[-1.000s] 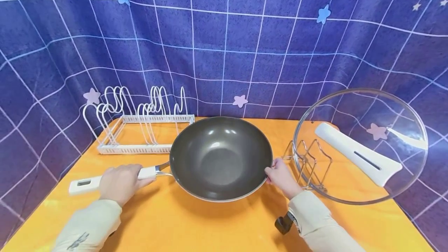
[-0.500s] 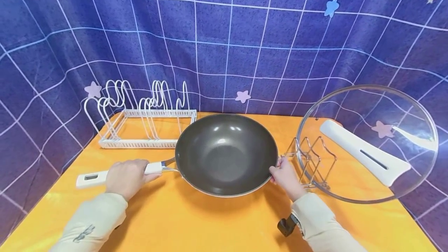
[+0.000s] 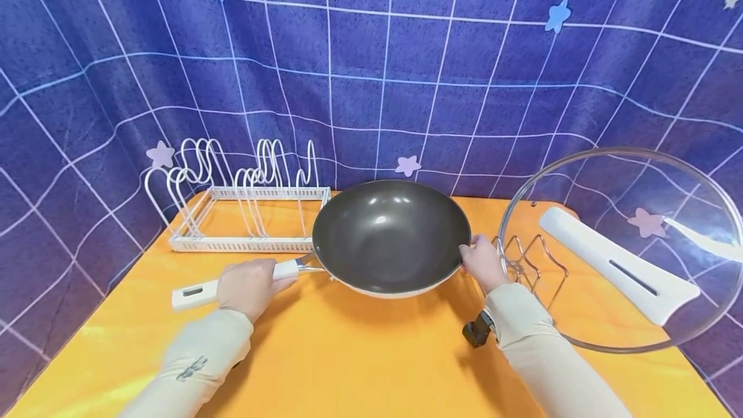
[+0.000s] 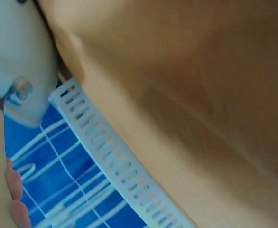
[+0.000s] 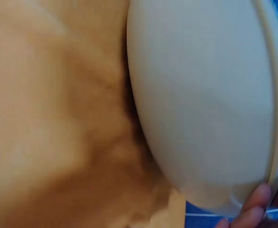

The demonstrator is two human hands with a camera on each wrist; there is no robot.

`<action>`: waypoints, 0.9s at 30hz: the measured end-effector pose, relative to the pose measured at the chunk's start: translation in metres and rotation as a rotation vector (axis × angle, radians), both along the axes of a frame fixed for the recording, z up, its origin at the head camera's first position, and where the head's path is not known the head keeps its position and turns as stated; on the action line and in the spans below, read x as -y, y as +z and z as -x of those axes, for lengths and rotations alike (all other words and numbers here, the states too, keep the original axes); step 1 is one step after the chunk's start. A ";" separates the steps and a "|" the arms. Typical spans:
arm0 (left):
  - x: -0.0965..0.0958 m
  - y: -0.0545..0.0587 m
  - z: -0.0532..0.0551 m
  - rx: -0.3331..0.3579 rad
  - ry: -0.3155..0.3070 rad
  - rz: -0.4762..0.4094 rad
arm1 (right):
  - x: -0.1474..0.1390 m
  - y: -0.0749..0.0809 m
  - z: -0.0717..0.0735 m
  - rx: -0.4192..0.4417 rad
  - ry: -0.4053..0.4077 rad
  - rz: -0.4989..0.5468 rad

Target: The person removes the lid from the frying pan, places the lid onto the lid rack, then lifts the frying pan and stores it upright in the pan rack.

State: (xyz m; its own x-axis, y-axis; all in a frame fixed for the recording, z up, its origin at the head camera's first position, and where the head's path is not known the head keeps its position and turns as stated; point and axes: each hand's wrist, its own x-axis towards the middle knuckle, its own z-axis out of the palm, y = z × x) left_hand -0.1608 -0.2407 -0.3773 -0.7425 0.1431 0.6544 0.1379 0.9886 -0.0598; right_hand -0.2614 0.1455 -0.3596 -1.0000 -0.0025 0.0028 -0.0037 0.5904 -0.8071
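A wok [image 3: 390, 237] with a dark inside and pale outside is held over the front middle of the table. My left hand [image 3: 248, 286] grips its white handle [image 3: 194, 297], fingers wrapped round it. My right hand [image 3: 483, 262] pinches the opposite rim between thumb and fingers. The wok's dark inside faces me, tilted. In the right wrist view its smooth pale outer wall [image 5: 205, 104] rises above the orange cloth, with fingertips [image 5: 260, 197] under the rim. The left wrist view catches the wok's pale underside [image 4: 23, 52] near the handle joint.
A white wire rack [image 3: 244, 245] stands at the back left, close to the wok's left edge. At the right, a large glass lid [image 3: 624, 346] with a long white handle leans at a small metal wire rack [image 3: 540, 269]. A blue grid curtain [image 3: 371, 50] hangs behind the table.
Both hands have carried the wok to the right and a little away from me. More of its pale outer side shows below the near rim. Both grips stay as they were.
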 end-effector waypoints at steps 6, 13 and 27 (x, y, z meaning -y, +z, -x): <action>-0.003 0.027 0.003 0.395 0.059 -0.137 | -0.003 -0.007 -0.007 0.060 -0.041 0.153; 0.034 0.042 -0.022 0.657 -0.001 -0.089 | 0.009 -0.017 -0.026 0.090 0.037 0.236; 0.011 0.031 -0.027 0.438 0.060 -0.054 | 0.013 0.011 0.022 -0.074 0.018 -0.043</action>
State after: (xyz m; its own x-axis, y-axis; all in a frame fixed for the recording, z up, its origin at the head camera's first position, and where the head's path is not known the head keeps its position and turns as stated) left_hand -0.1341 -0.2513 -0.3462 -0.9574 0.0650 0.2813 0.0804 0.9958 0.0437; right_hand -0.2835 0.1323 -0.3489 -0.9969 -0.0219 0.0761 -0.0731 0.6239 -0.7781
